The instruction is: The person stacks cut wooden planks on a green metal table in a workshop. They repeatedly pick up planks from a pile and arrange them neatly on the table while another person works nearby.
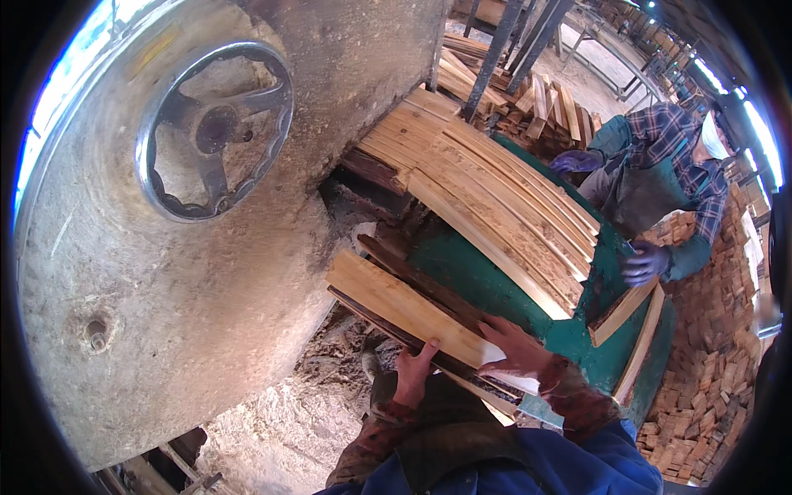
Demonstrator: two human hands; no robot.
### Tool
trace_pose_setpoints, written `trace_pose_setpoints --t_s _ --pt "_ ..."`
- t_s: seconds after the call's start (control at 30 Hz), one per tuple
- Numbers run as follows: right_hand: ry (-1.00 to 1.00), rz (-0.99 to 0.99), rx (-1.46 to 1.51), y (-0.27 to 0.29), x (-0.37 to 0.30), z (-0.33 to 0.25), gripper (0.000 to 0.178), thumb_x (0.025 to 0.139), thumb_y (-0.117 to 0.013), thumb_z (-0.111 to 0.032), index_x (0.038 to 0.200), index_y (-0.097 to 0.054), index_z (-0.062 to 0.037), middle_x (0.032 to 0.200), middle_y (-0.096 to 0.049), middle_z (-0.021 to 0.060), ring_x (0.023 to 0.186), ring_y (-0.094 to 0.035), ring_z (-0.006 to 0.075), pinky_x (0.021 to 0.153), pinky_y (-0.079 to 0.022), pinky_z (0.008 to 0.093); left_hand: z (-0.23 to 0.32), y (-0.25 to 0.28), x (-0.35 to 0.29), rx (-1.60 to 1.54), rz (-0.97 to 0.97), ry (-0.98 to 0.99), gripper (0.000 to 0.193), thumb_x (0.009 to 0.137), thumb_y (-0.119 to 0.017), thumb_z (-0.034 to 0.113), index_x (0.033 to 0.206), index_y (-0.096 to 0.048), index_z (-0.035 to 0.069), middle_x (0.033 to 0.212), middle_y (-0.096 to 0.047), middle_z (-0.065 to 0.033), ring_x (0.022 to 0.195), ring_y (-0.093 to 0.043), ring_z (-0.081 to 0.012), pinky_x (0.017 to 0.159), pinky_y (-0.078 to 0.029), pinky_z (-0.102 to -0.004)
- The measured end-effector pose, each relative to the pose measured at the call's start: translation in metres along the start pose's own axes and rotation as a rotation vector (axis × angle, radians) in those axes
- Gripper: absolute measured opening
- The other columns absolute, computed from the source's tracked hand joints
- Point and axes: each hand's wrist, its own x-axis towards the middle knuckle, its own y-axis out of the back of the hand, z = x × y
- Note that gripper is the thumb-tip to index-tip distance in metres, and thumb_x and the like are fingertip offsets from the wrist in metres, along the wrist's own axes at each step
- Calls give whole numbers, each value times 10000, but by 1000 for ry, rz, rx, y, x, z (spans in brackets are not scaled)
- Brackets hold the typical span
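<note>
A pale wooden board [404, 305] with dark, bark-like edges is in front of me, slanting from upper left to lower right. My left hand [415, 371] grips its near edge, thumb on top and the other fingers underneath. At the board's right end, my right hand [516, 348] is closed over the far edge, its fingertips partly hidden. Just beyond lies a dark bark-edged strip [421, 280]. Farther off, a row of long sawn boards [495, 214] rests side by side on a green table [445, 254].
A large worn metal machine body [239, 305] with a handwheel [216, 129] stands at left. Across the table, a gloved co-worker [660, 173] stands near two loose wood strips [624, 313]. Stacked wood blocks [701, 396] line the right; sawdust [289, 429] covers the ground.
</note>
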Motion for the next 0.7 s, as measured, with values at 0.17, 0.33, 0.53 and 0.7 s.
trace_pose_setpoints --t_s 0.17,0.33,0.53,0.7 --pt "-17 -10 42 28 24 -10 703 815 -745 -388 1323 -486 23 1293 -524 215 1140 -559 389 942 -470 402 -11 4 7 -34 5 -9 611 782 -799 343 1191 -562 -44 1065 -650 -88 935 -628 -171 784 -535 -305" --pt "71 243 114 24 109 -22 608 835 -723 -251 1317 -485 31 1244 -550 212 1106 -574 397 915 -485 400 -22 8 17 31 24 -19 611 766 -809 359 1166 -602 -55 1063 -672 -101 954 -630 -182 833 -510 -312" --pt "160 524 -38 24 224 -27 610 820 -724 -215 1306 -466 48 1266 -514 233 1136 -537 407 954 -461 415 -25 11 20 83 17 -56 620 760 -810 376 1148 -618 -69 1085 -680 -117 982 -630 -186 874 -494 -320" --pt "128 681 -234 36 273 -18 672 749 -752 -172 1313 -456 45 1282 -464 225 1185 -464 402 1015 -417 424 3 1 3 122 13 -98 608 763 -810 368 1151 -618 -58 1093 -675 -116 1008 -623 -187 904 -483 -320"
